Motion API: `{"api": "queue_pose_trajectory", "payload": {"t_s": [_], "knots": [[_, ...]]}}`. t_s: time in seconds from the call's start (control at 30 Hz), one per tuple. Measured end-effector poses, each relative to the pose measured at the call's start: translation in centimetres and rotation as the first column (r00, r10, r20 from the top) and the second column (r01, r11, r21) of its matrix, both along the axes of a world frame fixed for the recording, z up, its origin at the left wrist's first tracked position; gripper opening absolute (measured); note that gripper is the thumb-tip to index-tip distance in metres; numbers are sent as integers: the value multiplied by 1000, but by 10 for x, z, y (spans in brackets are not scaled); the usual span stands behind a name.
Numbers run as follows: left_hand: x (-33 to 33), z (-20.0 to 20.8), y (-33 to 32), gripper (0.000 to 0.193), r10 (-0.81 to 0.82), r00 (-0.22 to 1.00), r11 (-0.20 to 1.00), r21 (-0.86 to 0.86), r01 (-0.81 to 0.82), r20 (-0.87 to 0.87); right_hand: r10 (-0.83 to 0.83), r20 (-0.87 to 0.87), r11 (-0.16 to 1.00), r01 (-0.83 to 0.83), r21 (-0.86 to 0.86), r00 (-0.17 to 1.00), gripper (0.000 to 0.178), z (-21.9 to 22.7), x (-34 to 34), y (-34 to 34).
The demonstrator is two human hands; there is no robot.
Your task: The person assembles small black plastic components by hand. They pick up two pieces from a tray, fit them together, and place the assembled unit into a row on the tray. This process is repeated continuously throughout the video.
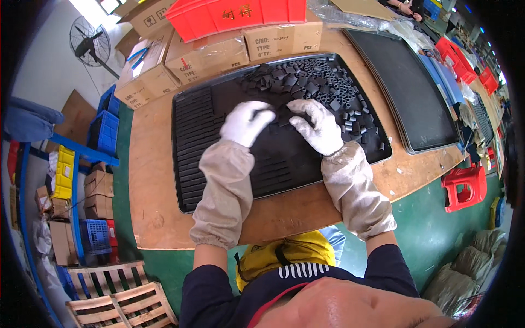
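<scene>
A large black tray [306, 158] lies on the wooden table in front of me. My left hand [247, 123], in a white glove, is over its middle, thumb and fingers curled toward each other. Facing it from the right, my right hand [319, 126], also gloved, has its thumb and forefinger bent inward. Dark pieces show around the fingertips, but what each hand grips blends into the black tray. Flat black pieces [191, 142] line the tray's left side in neat rows. Loose black tube-like pieces [328, 82] are heaped at its far right.
Cardboard boxes [208, 57] and a red bin [235, 16] stand behind the tray. More black trays [404, 93] are stacked to the right. A red stool [465, 188] stands at right, wooden pallets [120, 306] lie lower left. Another person's hand [407, 8] shows far off.
</scene>
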State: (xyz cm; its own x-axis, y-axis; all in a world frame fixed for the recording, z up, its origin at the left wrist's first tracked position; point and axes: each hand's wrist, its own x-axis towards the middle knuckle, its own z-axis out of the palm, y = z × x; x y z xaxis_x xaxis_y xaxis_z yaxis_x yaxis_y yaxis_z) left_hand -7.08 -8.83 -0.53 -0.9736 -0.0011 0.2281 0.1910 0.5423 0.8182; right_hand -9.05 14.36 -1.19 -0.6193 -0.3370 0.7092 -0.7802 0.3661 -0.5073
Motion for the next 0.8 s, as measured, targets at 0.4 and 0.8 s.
{"api": "queue_pose_trajectory", "payload": {"t_s": [0.4,0.8], "knots": [[-47,2,-95,29,483,860,594,-783,-185,163,-99,-24,995,99,-9,995,21,-3,-7,7],[17,20,22,63,-583,791,246,968,-44,184,-10,26,989,14,-150,1000,20,10,3,5]]}}
